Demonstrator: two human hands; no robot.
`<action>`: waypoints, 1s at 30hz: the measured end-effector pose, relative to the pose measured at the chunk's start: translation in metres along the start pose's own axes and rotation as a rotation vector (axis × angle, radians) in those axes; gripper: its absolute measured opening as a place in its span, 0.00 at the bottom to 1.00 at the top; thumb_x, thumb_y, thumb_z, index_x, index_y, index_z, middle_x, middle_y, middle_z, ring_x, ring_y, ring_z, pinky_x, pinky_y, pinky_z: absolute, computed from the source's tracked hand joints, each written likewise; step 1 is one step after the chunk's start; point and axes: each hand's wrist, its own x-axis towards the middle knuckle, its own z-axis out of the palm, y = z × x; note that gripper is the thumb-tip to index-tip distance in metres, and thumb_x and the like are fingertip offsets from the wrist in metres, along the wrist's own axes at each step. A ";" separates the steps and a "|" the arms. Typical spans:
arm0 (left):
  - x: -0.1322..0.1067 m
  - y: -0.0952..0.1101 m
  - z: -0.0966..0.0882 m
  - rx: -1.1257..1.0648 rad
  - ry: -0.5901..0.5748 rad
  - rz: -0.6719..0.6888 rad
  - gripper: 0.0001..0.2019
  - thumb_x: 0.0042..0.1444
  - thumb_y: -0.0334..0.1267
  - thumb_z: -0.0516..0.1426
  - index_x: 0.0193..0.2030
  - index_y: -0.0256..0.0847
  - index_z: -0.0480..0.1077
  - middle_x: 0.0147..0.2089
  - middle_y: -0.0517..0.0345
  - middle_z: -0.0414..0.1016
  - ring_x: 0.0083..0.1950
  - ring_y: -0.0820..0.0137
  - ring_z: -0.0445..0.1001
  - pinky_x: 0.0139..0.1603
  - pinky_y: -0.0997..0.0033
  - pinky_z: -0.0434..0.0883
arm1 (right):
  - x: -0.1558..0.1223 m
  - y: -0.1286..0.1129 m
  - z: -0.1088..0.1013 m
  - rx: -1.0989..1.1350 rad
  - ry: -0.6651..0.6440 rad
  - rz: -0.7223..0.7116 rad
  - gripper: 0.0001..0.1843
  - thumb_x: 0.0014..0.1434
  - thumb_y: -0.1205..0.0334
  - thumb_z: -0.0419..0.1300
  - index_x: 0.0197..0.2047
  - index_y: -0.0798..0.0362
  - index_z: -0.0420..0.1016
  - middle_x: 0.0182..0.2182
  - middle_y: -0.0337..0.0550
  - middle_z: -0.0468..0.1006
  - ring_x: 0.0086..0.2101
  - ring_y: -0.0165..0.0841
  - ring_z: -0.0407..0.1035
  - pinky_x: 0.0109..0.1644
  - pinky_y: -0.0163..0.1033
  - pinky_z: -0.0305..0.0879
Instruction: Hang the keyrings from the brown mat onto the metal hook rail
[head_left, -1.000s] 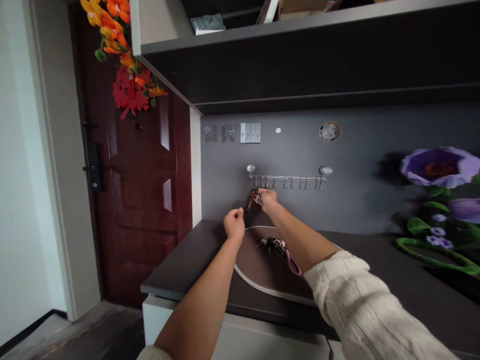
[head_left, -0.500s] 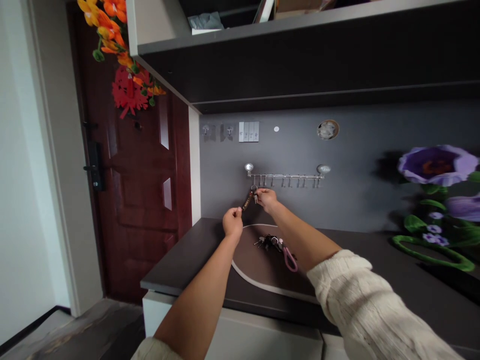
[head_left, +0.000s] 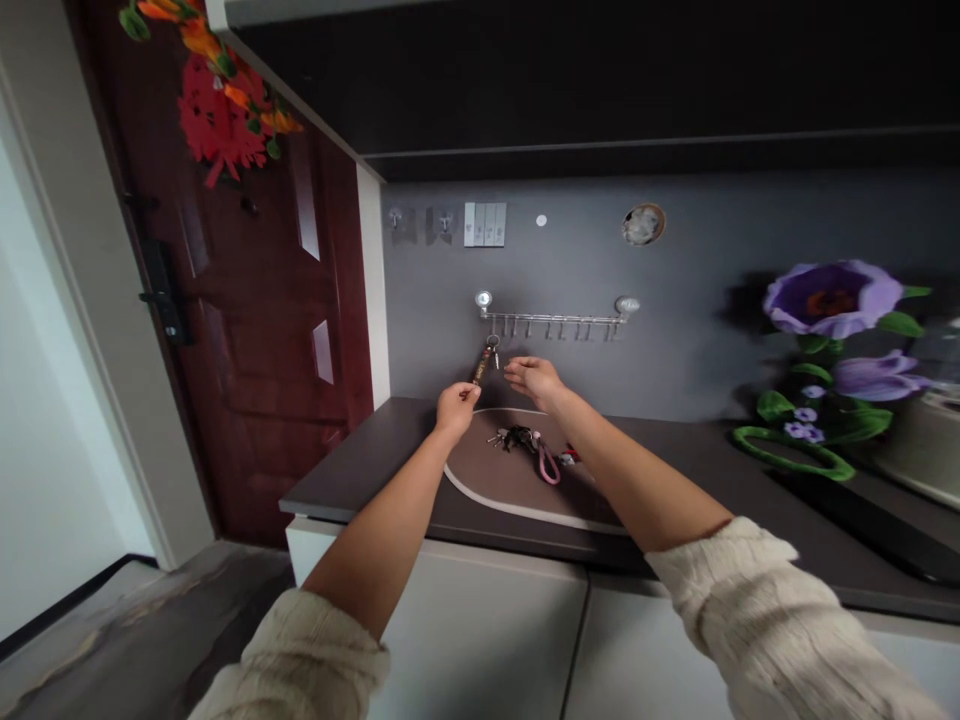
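Observation:
A metal hook rail is mounted on the grey wall. From its leftmost hook hangs a key ring with a key and a dark patterned strap. My left hand pinches the strap's lower end and holds it slanted to the left. Just right of the key, my right hand is apart from it, fingers extended and nothing in them. Below, a dark bunch of keys with a pink loop strap lies on the brown mat.
The mat rests on a dark countertop. Purple artificial flowers stand at the right. An overhanging shelf runs above. At the left is a dark red door. A red-tipped item lies beside my right forearm.
My right hand has let go of the key and drawn away to the right. My left hand still grips the strap. The view has tilted down and shifted right.

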 end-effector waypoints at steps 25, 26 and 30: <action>-0.017 -0.009 0.002 0.475 -0.590 -0.018 0.09 0.41 0.39 0.57 0.24 0.34 0.71 0.21 0.60 0.69 0.22 0.77 0.62 0.25 0.77 0.58 | -0.033 0.055 -0.031 -0.828 -0.077 -0.420 0.07 0.48 0.68 0.54 0.29 0.55 0.73 0.26 0.40 0.74 0.26 0.27 0.64 0.34 0.32 0.58; -0.017 -0.009 0.001 0.484 -0.589 -0.018 0.08 0.42 0.38 0.56 0.25 0.34 0.71 0.21 0.60 0.69 0.23 0.77 0.62 0.25 0.77 0.58 | -0.033 0.056 -0.031 -0.825 -0.069 -0.419 0.07 0.48 0.68 0.54 0.29 0.55 0.73 0.26 0.40 0.74 0.27 0.27 0.64 0.34 0.32 0.58; -0.018 -0.007 0.000 0.617 -0.611 0.087 0.08 0.45 0.36 0.54 0.26 0.35 0.71 0.23 0.59 0.70 0.25 0.76 0.63 0.29 0.76 0.60 | -0.033 0.057 -0.032 -0.802 -0.048 -0.428 0.07 0.48 0.67 0.53 0.28 0.55 0.73 0.26 0.40 0.74 0.27 0.27 0.65 0.35 0.32 0.58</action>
